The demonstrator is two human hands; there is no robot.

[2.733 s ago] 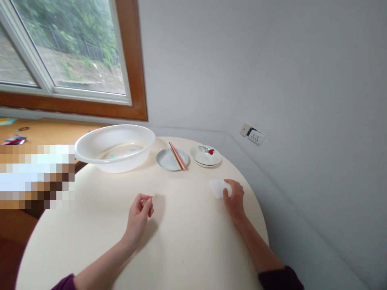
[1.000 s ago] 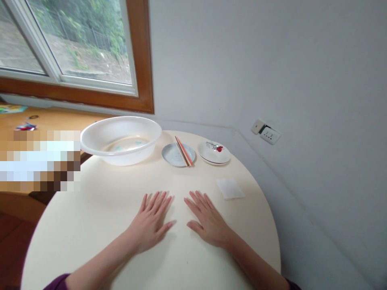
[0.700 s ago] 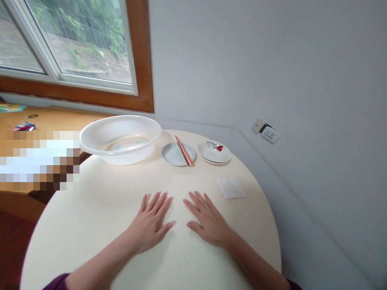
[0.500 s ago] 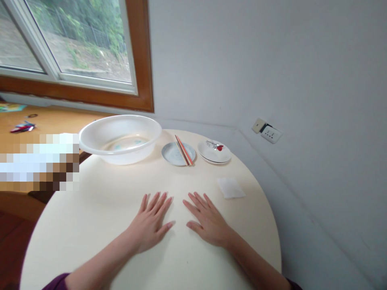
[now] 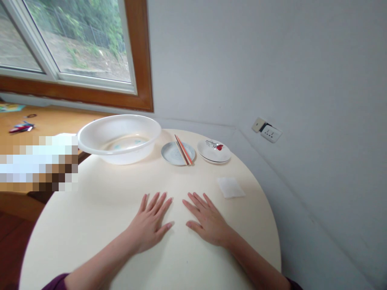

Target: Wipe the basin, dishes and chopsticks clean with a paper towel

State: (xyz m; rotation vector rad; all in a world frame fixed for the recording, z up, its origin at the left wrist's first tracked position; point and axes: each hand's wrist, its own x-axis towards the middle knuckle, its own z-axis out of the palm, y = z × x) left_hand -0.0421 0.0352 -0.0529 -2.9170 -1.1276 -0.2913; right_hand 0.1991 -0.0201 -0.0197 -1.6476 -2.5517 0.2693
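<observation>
Palm down on the round white table (image 5: 99, 213) lies my left hand (image 5: 152, 221), its fingers spread and holding nothing. My right hand (image 5: 205, 219) rests flat beside it, also with fingers apart. Beyond my left hand stands a wide white plastic basin (image 5: 130, 158). Several chopsticks (image 5: 184, 151) in different colours lie across a grey-blue plate (image 5: 169, 155) behind the gap between my hands. Two stacked white plates (image 5: 208, 154), the top one with a red flower pattern, sit to the right of it. A folded white cloth (image 5: 231, 188) is nearest my right hand.
A wooden desk (image 5: 57, 110) adjoins the table at the left, with small items (image 5: 22, 127) on it and a blurred patch at its edge. A wall (image 5: 205, 60) with a power socket (image 5: 271, 133) borders the back and right. A window (image 5: 81, 40) is at upper left.
</observation>
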